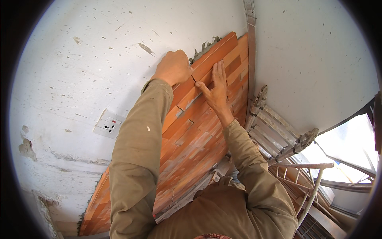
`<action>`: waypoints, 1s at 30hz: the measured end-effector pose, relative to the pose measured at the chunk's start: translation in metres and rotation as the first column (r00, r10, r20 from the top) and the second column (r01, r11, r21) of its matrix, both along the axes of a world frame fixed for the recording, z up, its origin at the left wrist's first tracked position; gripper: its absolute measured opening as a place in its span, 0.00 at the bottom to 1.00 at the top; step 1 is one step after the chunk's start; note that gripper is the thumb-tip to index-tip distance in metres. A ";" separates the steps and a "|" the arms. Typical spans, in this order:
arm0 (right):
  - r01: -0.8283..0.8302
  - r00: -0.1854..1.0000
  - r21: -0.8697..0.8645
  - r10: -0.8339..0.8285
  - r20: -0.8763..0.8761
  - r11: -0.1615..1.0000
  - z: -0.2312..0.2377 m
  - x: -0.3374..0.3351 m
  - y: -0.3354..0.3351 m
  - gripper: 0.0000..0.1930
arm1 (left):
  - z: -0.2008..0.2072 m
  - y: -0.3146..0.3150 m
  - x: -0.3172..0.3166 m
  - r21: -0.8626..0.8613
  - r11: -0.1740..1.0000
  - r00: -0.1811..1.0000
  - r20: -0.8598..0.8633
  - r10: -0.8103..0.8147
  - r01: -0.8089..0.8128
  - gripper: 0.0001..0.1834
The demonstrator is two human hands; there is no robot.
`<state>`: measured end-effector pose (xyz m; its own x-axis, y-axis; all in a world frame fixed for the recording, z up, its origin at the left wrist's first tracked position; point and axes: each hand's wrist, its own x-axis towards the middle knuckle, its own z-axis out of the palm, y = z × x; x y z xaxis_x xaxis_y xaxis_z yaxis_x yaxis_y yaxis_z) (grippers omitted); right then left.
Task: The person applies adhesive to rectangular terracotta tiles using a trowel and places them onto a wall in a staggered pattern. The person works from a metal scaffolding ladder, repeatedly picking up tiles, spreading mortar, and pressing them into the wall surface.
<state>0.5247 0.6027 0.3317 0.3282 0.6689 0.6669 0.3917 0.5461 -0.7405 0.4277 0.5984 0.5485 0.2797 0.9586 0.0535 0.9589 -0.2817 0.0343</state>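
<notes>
Orange-brown brick tiles (191, 127) cover the lower wall in staggered rows. My left hand (174, 67) is closed in a fist at the top row, by the joint between two tiles; anything in its fingers is hidden. Flat against the tiles just to the right lies my right hand (216, 88), fingers stretched out and thumb spread. Above that hand a long top-row tile (217, 51) slants up toward the corner. Grey mortar (205, 48) shows in a rough line behind its upper edge.
A white wall socket (107, 122) sits left of my left forearm. A narrow metal strip (250, 44) runs up the corner at the right. A stained metal ladder (278, 125) leans there, with a pale tubular frame (314, 191) and a bright window (346, 147) beyond.
</notes>
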 end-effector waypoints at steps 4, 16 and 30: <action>-0.009 1.000 -0.003 0.009 -0.007 1.000 0.002 0.001 -0.002 0.50 | 0.000 0.001 -0.001 -0.008 1.000 1.000 -0.004 -0.004 0.004 0.11; -0.009 1.000 -0.010 0.009 -0.010 1.000 0.002 0.000 -0.002 0.47 | -0.002 0.001 -0.001 0.009 1.000 1.000 0.007 -0.010 0.010 0.12; -0.009 1.000 -0.013 0.009 -0.027 1.000 0.004 0.000 -0.002 0.48 | 0.004 0.002 -0.003 -0.062 0.998 0.998 0.056 0.011 -0.008 0.13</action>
<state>0.5244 0.6010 0.3354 0.3396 0.6807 0.6491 0.3668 0.5396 -0.7578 0.4249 0.6000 0.5527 0.2685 0.9632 0.0097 0.9577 -0.2680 0.1050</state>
